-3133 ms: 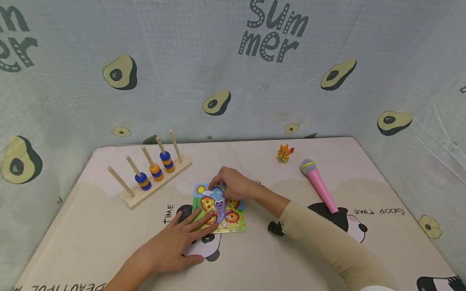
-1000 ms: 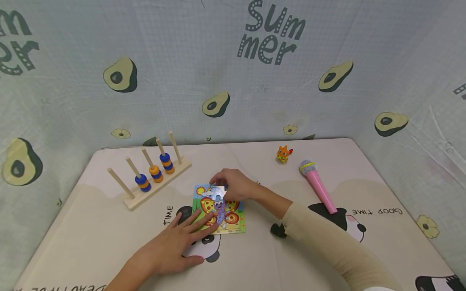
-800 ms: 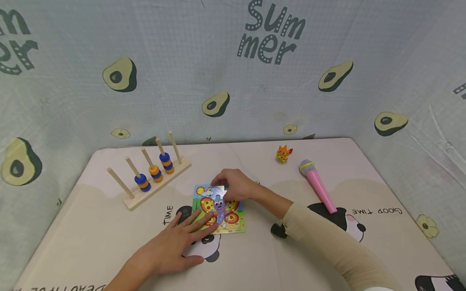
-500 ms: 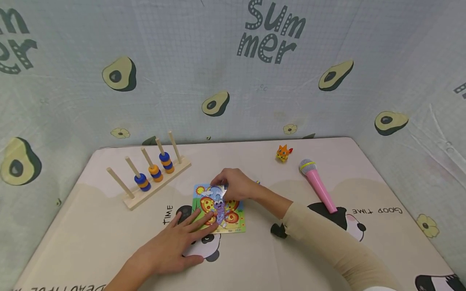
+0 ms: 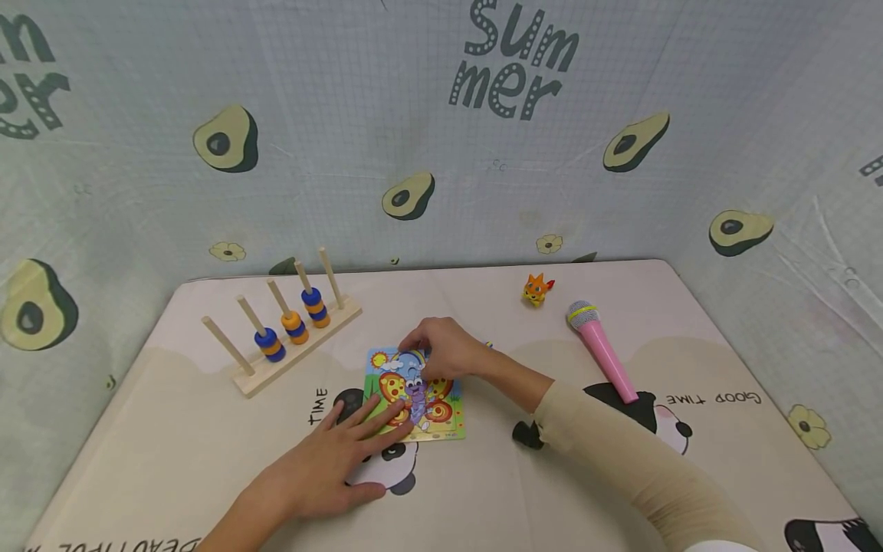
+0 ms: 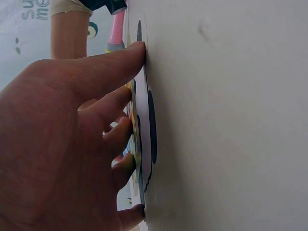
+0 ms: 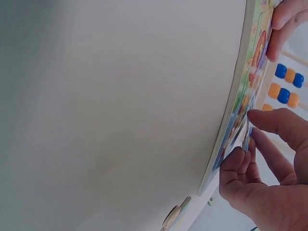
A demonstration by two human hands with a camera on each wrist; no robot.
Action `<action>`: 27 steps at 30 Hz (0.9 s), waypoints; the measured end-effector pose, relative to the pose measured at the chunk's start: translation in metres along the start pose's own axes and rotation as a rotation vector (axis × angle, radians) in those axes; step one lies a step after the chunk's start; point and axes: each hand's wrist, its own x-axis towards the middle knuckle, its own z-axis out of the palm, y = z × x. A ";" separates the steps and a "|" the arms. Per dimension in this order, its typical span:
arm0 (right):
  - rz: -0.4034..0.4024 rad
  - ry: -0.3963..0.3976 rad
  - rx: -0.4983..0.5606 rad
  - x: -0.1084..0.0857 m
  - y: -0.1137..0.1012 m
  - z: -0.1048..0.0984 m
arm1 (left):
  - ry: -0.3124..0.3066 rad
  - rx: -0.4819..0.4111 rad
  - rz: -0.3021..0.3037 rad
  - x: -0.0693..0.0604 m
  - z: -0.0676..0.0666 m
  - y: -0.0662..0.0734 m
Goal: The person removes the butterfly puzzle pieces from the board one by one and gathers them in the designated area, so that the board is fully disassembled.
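A butterfly picture puzzle (image 5: pixel 448 429) lies flat near the middle of the table. The left hand (image 5: pixel 331 468) is spread, its fingertips resting on the puzzle's lower left and its thumb on the cloth; the left wrist view shows this hand (image 6: pixel 62 125) side-on by the board edge. At the puzzle's top, the right hand (image 5: pixel 444 347) pinches a blue piece (image 5: pixel 411 360) with thumb and fingers. In the right wrist view the right hand (image 7: pixel 269 163) holds this small piece (image 7: pixel 247 137) tilted at the board (image 7: pixel 240 96). Its fingers partly hide the upper right corner.
A wooden peg rack (image 5: pixel 297 356) with blue and orange rings stands at the left. Behind right are an orange toy figure (image 5: pixel 536 290) and a pink microphone (image 5: pixel 607 356). A small flat item (image 7: pixel 175 216) lies beyond the board, mostly hidden behind the right wrist in the head view.
The blue piece in the right hand has tilted: it looked shiny white about a second ago and shows its blue picture now. The right hand has shifted only slightly; the left hand has stayed put.
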 end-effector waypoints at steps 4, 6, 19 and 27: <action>0.011 0.000 0.001 0.000 0.000 0.001 | 0.008 0.000 0.008 -0.001 0.000 0.000; 0.018 -0.005 0.001 0.000 0.000 0.001 | 0.010 0.001 0.008 -0.001 -0.001 0.000; 0.023 -0.002 -0.004 0.001 -0.001 0.002 | 0.009 0.012 0.014 -0.002 -0.001 0.000; 0.036 0.007 0.045 -0.001 0.001 -0.002 | 0.012 0.021 0.018 -0.002 -0.002 0.001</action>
